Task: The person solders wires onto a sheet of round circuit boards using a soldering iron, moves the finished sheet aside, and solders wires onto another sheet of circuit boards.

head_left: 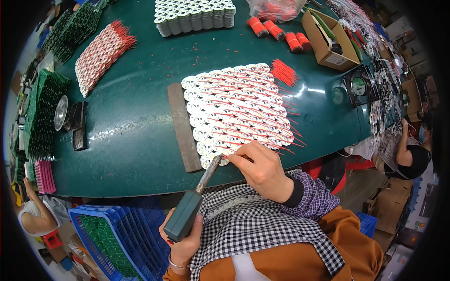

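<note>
My left hand (186, 244) is wrapped around the dark green handle of a soldering iron (184, 216). Its metal tip meets the near-left corner of a panel of round white circuit boards (211, 110). Close by that tip, my right hand (263, 172) pinches a short red wire (225, 157) between thumb and forefinger. Thin red wires lie slanting across the rows of boards, and their ends stick out past the right edge. A flat brown bar (180, 126) lies along the panel's left side. Loose red wires (284, 72) form a pile at its far right corner.
Beyond the panel stand a stack of white round boards (194, 21), tied red wire bundles (275, 31) and a cardboard box (323, 44). A small black fan (360, 86) sits right. At left are another wired panel (101, 56), green board stacks (42, 117) and a black stand (79, 124).
</note>
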A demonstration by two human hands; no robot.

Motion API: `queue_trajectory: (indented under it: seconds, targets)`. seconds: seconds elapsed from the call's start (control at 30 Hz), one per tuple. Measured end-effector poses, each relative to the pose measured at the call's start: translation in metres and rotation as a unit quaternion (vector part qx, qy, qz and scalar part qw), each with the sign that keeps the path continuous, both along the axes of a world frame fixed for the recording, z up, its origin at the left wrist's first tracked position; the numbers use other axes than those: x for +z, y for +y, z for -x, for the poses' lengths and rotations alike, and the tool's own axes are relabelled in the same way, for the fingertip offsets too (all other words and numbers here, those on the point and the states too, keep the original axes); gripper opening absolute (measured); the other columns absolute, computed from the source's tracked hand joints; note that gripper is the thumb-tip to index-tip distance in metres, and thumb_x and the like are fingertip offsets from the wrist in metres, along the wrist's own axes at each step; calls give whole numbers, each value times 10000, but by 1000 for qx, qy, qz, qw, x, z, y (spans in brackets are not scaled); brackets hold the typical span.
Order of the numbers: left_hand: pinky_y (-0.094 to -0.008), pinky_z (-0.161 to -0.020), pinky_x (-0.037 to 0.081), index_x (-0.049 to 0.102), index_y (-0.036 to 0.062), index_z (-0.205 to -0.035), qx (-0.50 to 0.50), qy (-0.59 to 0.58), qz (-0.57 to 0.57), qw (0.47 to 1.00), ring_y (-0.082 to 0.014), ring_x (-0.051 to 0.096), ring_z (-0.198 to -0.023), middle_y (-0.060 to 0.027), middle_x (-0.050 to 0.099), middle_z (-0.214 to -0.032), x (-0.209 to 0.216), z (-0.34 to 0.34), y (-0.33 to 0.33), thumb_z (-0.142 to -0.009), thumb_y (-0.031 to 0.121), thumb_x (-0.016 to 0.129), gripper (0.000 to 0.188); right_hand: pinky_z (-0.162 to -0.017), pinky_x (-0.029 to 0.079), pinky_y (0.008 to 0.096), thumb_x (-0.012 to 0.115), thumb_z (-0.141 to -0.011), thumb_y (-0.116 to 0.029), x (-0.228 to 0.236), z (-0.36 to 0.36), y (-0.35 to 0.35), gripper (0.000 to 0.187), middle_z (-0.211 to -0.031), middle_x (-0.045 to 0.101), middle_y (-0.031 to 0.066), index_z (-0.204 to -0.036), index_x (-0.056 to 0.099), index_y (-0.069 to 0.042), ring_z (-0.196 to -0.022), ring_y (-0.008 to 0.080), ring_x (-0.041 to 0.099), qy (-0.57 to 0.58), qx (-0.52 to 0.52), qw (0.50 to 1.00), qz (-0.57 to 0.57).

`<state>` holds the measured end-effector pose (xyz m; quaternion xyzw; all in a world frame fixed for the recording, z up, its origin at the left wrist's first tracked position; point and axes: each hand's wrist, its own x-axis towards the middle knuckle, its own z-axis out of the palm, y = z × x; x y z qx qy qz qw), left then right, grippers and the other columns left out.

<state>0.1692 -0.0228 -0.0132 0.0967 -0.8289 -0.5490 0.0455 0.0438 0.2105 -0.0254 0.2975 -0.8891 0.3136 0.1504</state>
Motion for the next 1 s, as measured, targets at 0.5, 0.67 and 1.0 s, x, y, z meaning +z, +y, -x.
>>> queue_trajectory:
  seconds: [0.5, 0.67, 1.0]
  targets:
    - [-297, -567, 496, 682, -44, -1178, 57, 22, -12, 998, -148, 647, -731, -115, 713, -1028, -16, -31, -11, -860, -36, 769, 330, -629, 531, 347, 730, -707, 58, 0, 0, -1, 258, -860, 628, 83, -960, 728, 5, -771, 238, 634, -2, -6, 1000, 2]
    - [-314, -624, 535, 683, -41, -1211, 50, 4, -4, 999, -174, 675, -791, -138, 714, -1103, -13, -31, -12, -856, -14, 784, 370, -618, 522, 346, 725, -705, 57, 0, 0, -2, 254, -839, 630, 77, -954, 728, 4, -763, 233, 626, 3, -12, 1000, 4]
    - [-360, -887, 556, 686, -44, -1229, 38, -51, 10, 998, -229, 696, -1024, -144, 724, -1142, -1, -32, -10, -842, 33, 811, 414, -608, 506, 344, 728, -706, 44, -2, -4, -4, 257, -826, 630, 66, -960, 726, 5, -740, 233, 620, 22, 6, 1000, 13]
